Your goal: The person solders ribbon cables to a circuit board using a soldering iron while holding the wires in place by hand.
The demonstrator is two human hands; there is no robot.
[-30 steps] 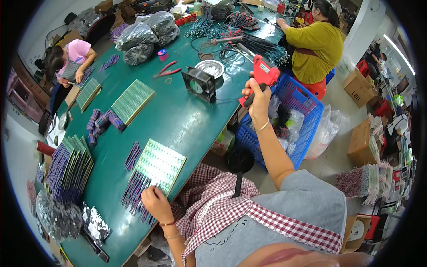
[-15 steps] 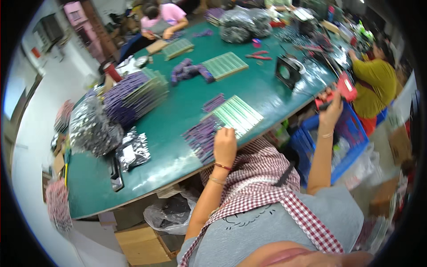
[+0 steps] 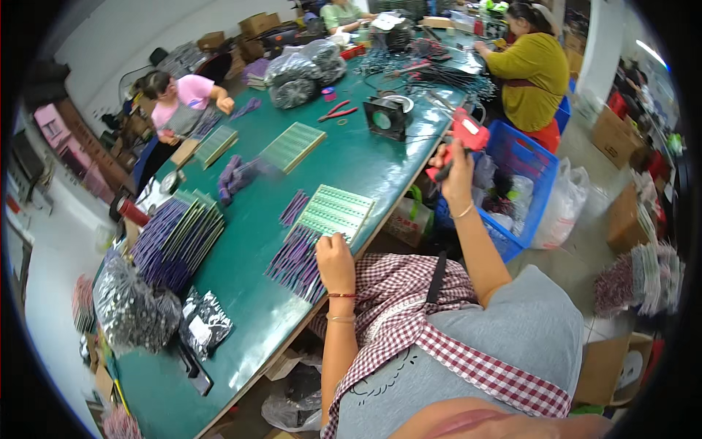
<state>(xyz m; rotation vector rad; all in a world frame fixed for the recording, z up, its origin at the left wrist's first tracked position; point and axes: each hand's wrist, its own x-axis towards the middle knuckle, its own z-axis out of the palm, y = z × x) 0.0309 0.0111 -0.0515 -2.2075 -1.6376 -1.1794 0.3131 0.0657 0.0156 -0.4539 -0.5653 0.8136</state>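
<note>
A pale green circuit board panel (image 3: 344, 205) lies near the front edge of the green table. A row of purple wire strips (image 3: 296, 256) runs from its near-left side, and a small loose bundle of purple strips (image 3: 294, 207) rests beside it. My left hand (image 3: 335, 260) is closed at the border between panel and strips; what its fingers pinch is hidden. Off the table's edge, my right hand (image 3: 457, 175) grips a red gun-shaped tool (image 3: 469, 132) with a black trigger, raised above a blue crate (image 3: 530, 190).
A small black fan (image 3: 385, 117), red-handled pliers (image 3: 338, 112) and another green panel (image 3: 294, 146) lie farther back. Stacked purple-edged panels (image 3: 175, 238), a silvery bag (image 3: 135, 307) and a phone (image 3: 196, 373) are on the left. Co-workers (image 3: 179, 102) (image 3: 530, 73) sit around the table.
My view has swung, so the table and its contents appear farther left and tilted. Both hands keep their hold. The co-worker in pink has lifted a hand from the work.
</note>
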